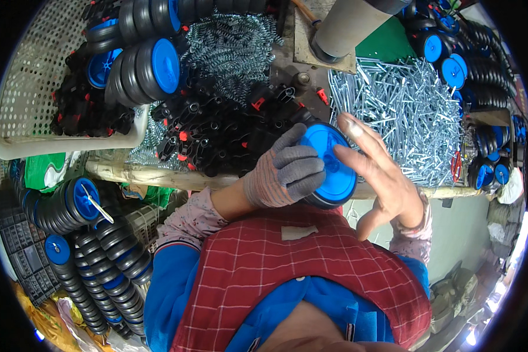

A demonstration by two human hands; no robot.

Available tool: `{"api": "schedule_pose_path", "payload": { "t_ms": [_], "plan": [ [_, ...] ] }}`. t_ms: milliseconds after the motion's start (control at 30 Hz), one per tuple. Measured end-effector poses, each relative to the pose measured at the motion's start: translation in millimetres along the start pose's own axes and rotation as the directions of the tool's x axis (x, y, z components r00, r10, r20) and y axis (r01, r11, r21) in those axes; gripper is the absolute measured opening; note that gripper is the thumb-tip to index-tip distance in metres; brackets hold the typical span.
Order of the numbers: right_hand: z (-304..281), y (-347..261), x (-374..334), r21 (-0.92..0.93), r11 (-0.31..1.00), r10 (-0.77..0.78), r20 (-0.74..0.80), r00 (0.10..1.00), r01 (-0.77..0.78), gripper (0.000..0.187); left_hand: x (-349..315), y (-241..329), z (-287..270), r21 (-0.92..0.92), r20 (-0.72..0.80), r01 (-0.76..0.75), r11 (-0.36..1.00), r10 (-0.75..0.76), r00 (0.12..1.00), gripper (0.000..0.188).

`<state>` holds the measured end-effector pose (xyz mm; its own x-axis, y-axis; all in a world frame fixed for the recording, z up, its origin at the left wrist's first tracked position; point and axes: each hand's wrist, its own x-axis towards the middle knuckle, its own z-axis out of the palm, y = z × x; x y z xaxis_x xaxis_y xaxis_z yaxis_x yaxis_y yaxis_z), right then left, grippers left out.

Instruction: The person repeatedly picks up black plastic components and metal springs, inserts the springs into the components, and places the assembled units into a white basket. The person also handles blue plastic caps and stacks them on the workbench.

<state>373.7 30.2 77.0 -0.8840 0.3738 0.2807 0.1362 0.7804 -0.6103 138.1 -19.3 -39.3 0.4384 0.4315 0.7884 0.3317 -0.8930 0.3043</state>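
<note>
My left hand (284, 170), in a grey and pink striped work glove, grips a wheel (333, 179) with a blue face and a black tyre. The wheel is held tilted in front of my chest, its blue side toward my right hand. Bare and with fingers spread, my right hand (381, 176) is at the wheel's right side; its index finger reaches over the hub. Whether that fingertip touches the hub I cannot tell. Just beyond the wheel lies a heap of black plastic brackets (211, 132) with red bits.
A pile of metal pins (399, 117) covers the bench at right, springs (229, 53) lie at the back. A perforated crate (26, 108) stands left, a grey cylinder (352, 26) at the back. Stacked wheels (120, 252) fill the lower left; more wheels (452, 73) stand at right.
</note>
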Motion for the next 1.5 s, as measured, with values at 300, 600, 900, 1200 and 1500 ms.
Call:
{"api": "schedule_pose_path", "payload": {
  "t_ms": [300,600,900,1200,1500],
  "plan": [
    [21,13,-45,0.149,0.977,0.184,-0.260,0.948,-0.149,0.123,20,8,10,-0.114,0.023,0.072,0.991,-0.070,0.997,0.027],
    [21,13,-52,0.290,0.934,0.276,-0.220,0.935,-0.208,0.122,33,5,-1,-0.136,0.076,0.142,0.981,-0.132,0.988,0.030],
    [41,27,-65,-0.133,0.987,0.043,-0.315,0.948,-0.089,0.075,62,18,-6,-0.046,0.203,0.486,0.873,-0.469,0.860,0.048],
    [74,89,-85,0.714,0.700,0.706,-0.689,0.164,-0.011,0.038,52,-87,-48,0.708,0.464,0.436,0.556,-0.831,0.307,0.046],
    [94,92,-24,0.735,0.425,0.847,-0.529,0.055,0.528,0.047,66,-2,3,0.253,0.003,0.736,0.627,-0.762,0.648,0.042]
  ]
}}
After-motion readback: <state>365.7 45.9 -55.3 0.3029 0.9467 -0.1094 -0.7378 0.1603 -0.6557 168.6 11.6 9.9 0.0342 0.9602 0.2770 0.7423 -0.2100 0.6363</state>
